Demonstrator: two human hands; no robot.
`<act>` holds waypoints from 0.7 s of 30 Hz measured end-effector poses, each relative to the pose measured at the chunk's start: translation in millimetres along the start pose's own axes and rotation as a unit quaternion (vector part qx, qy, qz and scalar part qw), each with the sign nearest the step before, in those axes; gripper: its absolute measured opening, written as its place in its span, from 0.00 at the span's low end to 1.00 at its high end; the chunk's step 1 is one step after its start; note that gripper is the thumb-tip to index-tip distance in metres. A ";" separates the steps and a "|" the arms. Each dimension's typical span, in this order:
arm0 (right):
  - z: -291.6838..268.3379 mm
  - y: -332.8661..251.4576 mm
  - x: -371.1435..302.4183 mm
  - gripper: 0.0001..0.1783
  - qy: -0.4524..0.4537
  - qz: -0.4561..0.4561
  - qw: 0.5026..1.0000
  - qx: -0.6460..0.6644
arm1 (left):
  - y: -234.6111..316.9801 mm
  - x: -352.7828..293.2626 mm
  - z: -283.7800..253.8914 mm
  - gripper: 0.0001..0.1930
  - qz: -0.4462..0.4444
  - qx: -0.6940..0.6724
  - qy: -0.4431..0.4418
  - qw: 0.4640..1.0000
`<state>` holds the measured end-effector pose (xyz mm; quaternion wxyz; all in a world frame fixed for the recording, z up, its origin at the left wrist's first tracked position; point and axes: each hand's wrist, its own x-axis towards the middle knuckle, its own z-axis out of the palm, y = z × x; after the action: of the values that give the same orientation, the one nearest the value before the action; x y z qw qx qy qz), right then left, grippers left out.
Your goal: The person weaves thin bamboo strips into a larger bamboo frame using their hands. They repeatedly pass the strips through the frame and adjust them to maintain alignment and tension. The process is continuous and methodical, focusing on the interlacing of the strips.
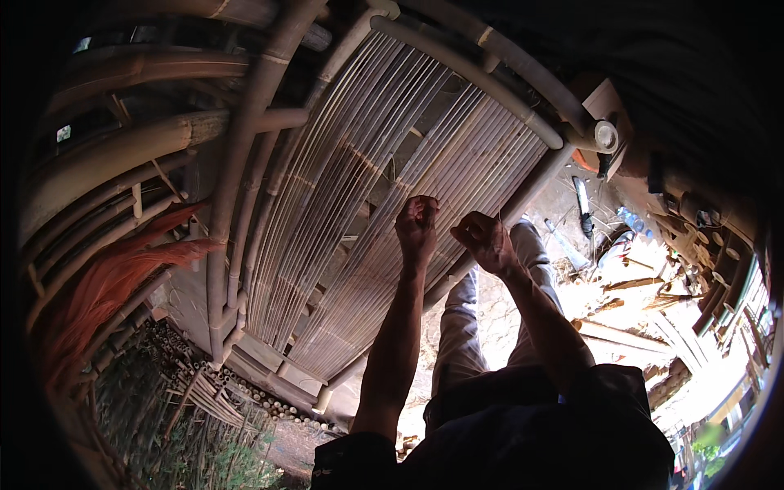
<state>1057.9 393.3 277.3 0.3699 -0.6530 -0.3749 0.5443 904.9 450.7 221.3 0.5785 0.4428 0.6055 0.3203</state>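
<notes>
A bench or bed frame of thick bamboo poles holds a seat of long, thin bamboo slats (327,204). Between two groups of slats an uneven gap runs lengthwise. My left hand (417,227) is above the slats near the front pole (532,186), its fingers curled closed. To its right, my right hand (485,238) is closed in a pinch close to that same pole. A small gap separates the two hands. Whatever the fingers hold, if anything, is too small to make out.
Red-orange netting or cloth (122,273) hangs over bamboo rails on the left. On the ground at right lie a long blade-like tool (581,196), a clear plastic bottle (634,220) and split bamboo scraps (625,333). Cut bamboo poles (224,394) are stacked at lower left.
</notes>
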 end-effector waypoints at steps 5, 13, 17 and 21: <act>22.1 -8.4 -45.0 0.21 0.063 -0.020 0.987 -0.148 | -13.4 -22.9 -24.0 0.05 -0.065 -0.092 -0.045 0.993; 54.4 17.3 -99.7 0.17 0.066 0.028 0.990 -0.121 | -32.8 -61.1 -28.7 0.05 -0.198 -0.143 -0.025 0.970; 53.9 45.8 -96.8 0.17 0.015 0.053 0.973 -0.226 | -30.4 -54.9 -59.8 0.05 -0.195 -0.080 0.002 0.978; 42.9 100.7 -66.3 0.16 0.053 0.059 0.968 -0.239 | -28.0 -46.2 -71.2 0.05 -0.169 -0.068 -0.039 0.982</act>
<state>1015.9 292.4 210.6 0.1899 -0.7714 -0.4344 0.4245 827.4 406.4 224.3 0.6765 0.3055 0.6253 0.2408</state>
